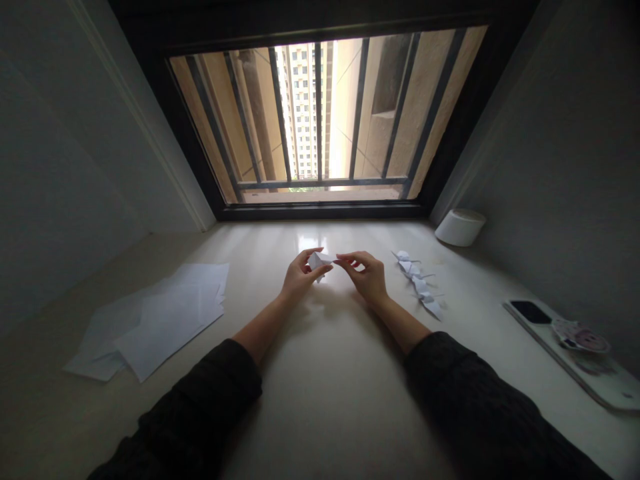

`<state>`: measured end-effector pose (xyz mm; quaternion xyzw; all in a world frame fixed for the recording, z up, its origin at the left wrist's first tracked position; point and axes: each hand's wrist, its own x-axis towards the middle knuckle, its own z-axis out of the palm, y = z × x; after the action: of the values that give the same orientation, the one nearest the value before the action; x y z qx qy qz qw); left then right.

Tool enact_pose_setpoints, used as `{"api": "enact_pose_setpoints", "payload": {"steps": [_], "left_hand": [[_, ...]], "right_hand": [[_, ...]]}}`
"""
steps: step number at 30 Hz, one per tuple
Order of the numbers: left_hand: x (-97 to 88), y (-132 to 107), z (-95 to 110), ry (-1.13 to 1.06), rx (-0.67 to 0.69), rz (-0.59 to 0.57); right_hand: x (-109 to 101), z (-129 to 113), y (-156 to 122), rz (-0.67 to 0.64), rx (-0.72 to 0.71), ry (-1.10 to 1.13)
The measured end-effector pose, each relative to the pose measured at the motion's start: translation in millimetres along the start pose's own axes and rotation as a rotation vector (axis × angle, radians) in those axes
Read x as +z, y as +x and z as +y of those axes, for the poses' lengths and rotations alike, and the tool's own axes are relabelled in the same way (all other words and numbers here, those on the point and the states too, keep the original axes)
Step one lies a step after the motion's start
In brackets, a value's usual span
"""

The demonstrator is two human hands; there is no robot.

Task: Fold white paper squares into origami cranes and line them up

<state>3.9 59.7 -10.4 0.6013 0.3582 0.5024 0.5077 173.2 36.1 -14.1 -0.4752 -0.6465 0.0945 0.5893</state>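
A small folded piece of white paper (319, 260) is held above the middle of the pale sill. Around its left side my left hand (300, 273) is closed, with the thumb along the front. The fingertips of my right hand (365, 272) pinch the pointed right end of the same paper. Right of my hands lies a row of several small folded paper pieces (420, 283) with thin points sticking out. The finer folds of the held paper are too small to make out.
Loose white paper sheets (173, 310) overlap on the left of the sill (320, 413). A white rounded container (460, 227) stands at the back right. A phone (575, 353) with a cartoon-like grip lies at the right. Behind is a dark-framed barred window (323, 212).
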Motion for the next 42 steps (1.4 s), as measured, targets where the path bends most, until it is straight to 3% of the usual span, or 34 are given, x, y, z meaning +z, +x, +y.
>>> {"api": "enact_pose_setpoints", "payload": {"steps": [5,13,23,42], "left_hand": [[-0.4,0.8,-4.3,0.058,0.022,0.025],[-2.7,2.0,-11.2,0.118,0.052,0.085],[-3.7,2.8,-11.2,0.197,0.047,0.062],[-3.1,2.2,-11.5,0.15,0.033,0.044]], "right_hand": [[2.1,4.3,0.9,-0.039,0.054,0.05],[3.8,2.9,2.1,-0.223,0.038,0.221],[6.7,7.2,-1.1,-0.106,0.11,0.168],[2.3,1.7,-1.8,-0.045,-0.087,-0.034]]}}
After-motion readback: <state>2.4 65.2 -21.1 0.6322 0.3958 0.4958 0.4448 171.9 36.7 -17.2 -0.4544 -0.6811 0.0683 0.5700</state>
